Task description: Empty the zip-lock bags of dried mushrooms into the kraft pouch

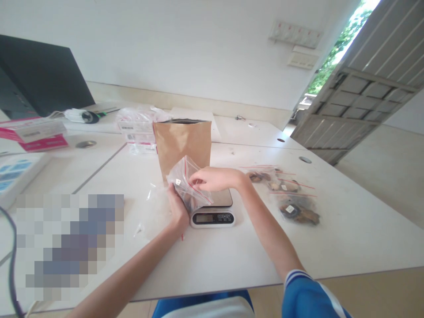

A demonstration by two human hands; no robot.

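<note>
A clear zip bag (pixel 187 187) with a red seal line and a small white label is tilted above the left side of a digital scale (pixel 212 218). My left hand (pixel 178 207) is closed round the bag's lower left side. At the bag's red-lined mouth, my right hand (pixel 212 178) has its fingers curled, pinching the edge; part of the fingertips is hidden by the plastic. Just behind the bag stands an upright brown paper bag (pixel 183 139), its top open. More clear plastic bags (pixel 154 212) lie flat beside my left forearm.
On the right lie several sealed zip bags (pixel 300 210) holding dark brown dried pieces. Wrapped boxes (pixel 137 128) sit behind the paper bag. Pink-and-white boxes (pixel 36 132), a black monitor (pixel 43 77) and a cable (pixel 12 265) are on the left. Table holes (pixel 305 160) lie at right.
</note>
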